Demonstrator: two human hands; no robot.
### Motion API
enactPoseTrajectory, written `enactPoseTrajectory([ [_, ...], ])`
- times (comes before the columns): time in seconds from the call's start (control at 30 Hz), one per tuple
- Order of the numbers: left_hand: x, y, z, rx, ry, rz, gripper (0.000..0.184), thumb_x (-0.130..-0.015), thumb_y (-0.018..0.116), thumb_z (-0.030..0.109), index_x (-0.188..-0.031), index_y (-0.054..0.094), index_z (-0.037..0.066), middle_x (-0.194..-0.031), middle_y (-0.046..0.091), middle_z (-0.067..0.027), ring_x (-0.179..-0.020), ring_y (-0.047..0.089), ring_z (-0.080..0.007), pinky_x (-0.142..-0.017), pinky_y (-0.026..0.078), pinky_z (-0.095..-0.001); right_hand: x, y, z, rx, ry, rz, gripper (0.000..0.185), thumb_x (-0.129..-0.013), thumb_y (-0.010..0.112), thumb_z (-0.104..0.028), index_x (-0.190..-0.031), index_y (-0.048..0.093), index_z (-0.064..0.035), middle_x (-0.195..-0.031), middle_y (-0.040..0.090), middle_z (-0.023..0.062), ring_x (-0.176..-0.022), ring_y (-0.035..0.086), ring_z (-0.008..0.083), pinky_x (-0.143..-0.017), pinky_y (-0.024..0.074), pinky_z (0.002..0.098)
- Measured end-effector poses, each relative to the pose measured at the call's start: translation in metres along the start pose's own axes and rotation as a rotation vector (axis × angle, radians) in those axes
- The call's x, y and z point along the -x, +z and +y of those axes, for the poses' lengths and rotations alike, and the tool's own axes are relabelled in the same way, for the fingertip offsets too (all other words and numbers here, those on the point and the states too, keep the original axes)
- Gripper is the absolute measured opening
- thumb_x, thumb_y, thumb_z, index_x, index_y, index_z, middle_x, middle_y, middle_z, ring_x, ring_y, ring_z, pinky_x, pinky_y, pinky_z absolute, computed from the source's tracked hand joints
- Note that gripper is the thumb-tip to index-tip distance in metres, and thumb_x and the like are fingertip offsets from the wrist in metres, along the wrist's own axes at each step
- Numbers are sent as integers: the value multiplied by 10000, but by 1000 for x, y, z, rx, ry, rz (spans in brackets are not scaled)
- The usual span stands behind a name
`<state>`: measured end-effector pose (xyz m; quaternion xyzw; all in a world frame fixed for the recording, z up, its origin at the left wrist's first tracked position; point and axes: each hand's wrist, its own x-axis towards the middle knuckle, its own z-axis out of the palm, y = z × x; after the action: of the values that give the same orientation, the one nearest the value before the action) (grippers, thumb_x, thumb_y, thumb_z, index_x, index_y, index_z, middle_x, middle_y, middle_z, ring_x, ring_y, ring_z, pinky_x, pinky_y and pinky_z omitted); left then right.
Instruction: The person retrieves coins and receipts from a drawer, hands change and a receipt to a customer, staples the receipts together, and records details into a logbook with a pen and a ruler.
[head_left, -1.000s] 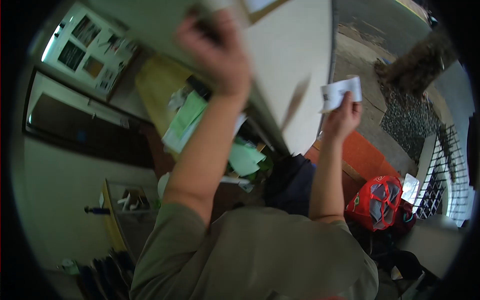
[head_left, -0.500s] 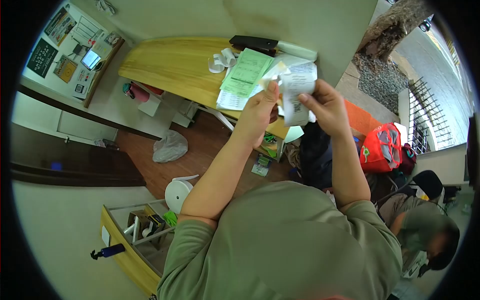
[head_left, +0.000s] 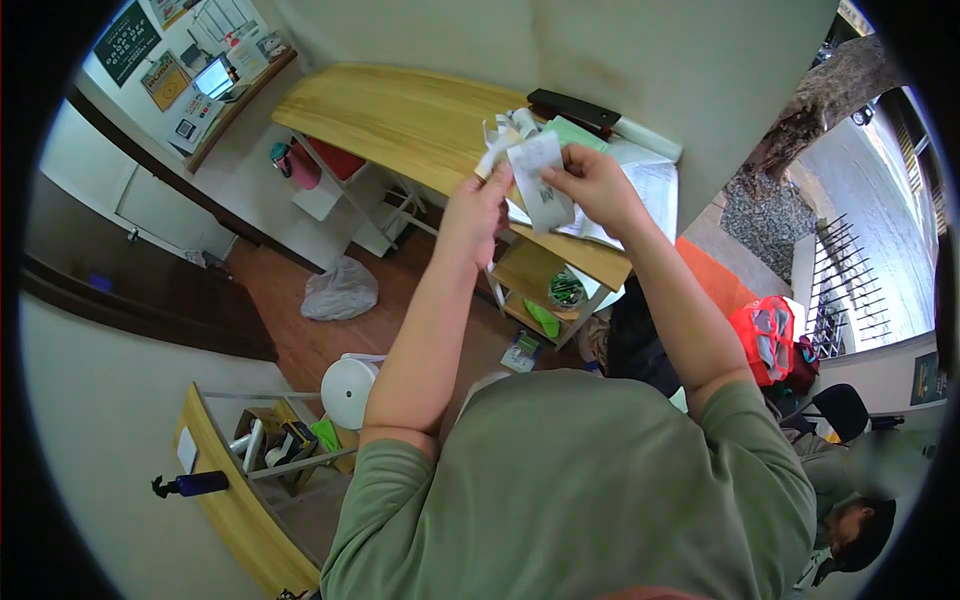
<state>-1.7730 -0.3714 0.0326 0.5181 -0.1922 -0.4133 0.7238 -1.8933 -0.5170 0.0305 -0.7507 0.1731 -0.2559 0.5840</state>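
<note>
Both hands are raised over the front edge of a wooden table (head_left: 400, 105). My right hand (head_left: 592, 188) pinches a white printed slip (head_left: 541, 180) at its right side, thumb on its face. My left hand (head_left: 478, 215) is closed on small curled pale papers (head_left: 500, 145), its fingertips touching the slip's left edge. Behind the hands lie a green sheet (head_left: 575, 133) and white papers (head_left: 652, 190), with a black long object (head_left: 574, 108) and a white roll (head_left: 648, 138) at the wall side.
Below the table is a shelf (head_left: 530, 268) with green items. A plastic bag (head_left: 340, 290) lies on the floor near a round white lid (head_left: 348, 392). At lower left, a spray bottle (head_left: 195, 484) rests on another table. Right: a red bag (head_left: 765, 338) and another person (head_left: 850, 530).
The slip and both hands have shifted left in view, and the slip now tilts the other way. The table and its papers appear farther right. The other person's head is lower in view.
</note>
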Motion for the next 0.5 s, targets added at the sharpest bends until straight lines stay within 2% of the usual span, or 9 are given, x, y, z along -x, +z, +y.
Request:
enactPoseTrajectory([
  [0.1,-15,-29,24,70,-6,29,263,-913,700,339,-921,565,113,-711,471,49,-513,374,-52,-454,291,-209,-32,18,-21,60,-32,-72,271,-878,725,-165,-1045,662,39,-880,694,92,-811,624,119,-707,495,283],
  [0.2,-32,-52,37,151,26,53,300,-911,701,350,-902,539,97,-723,477,35,-528,377,-65,-467,303,-214,-69,45,-22,-206,37,-41,284,-867,727,-139,-1089,667,26,-874,699,92,-831,632,122,-719,507,292],
  [0.23,-38,-61,42,169,36,53,307,-914,698,351,-900,534,92,-728,481,31,-532,379,-69,-471,307,-216,-80,52,-22,-135,33,-44,334,-859,721,-111,-1166,652,0,-924,704,93,-849,642,133,-728,520,305],
  [0.33,-63,-81,58,-10,69,32,331,-934,654,399,-925,554,84,-673,457,29,-529,389,-74,-485,308,-236,-108,80,-21,-33,-73,-57,368,-866,712,-88,-1205,607,12,-965,700,71,-813,642,113,-710,529,290],
  [0.37,-80,-96,62,108,14,25,304,-940,639,356,-934,554,65,-686,465,14,-552,408,-92,-502,333,-248,-121,90,-18,6,-28,-9,434,-866,700,-73,-1271,563,5,-985,694,89,-809,641,125,-703,527,297],
  [0.43,-121,-139,70,346,-107,12,251,-950,610,271,-952,552,27,-711,482,-16,-600,447,-129,-535,384,-270,-157,107,-9,96,20,88,455,-877,686,-75,-1302,539,-7,-988,692,102,-819,644,134,-719,524,297],
  [0.5,-157,-178,81,384,-245,-9,203,-953,544,191,-992,534,-8,-816,505,-76,-676,474,-175,-596,438,-299,-187,127,9,120,72,153,475,-884,675,-78,-1328,518,-15,-986,692,110,-829,648,141,-739,521,299],
])
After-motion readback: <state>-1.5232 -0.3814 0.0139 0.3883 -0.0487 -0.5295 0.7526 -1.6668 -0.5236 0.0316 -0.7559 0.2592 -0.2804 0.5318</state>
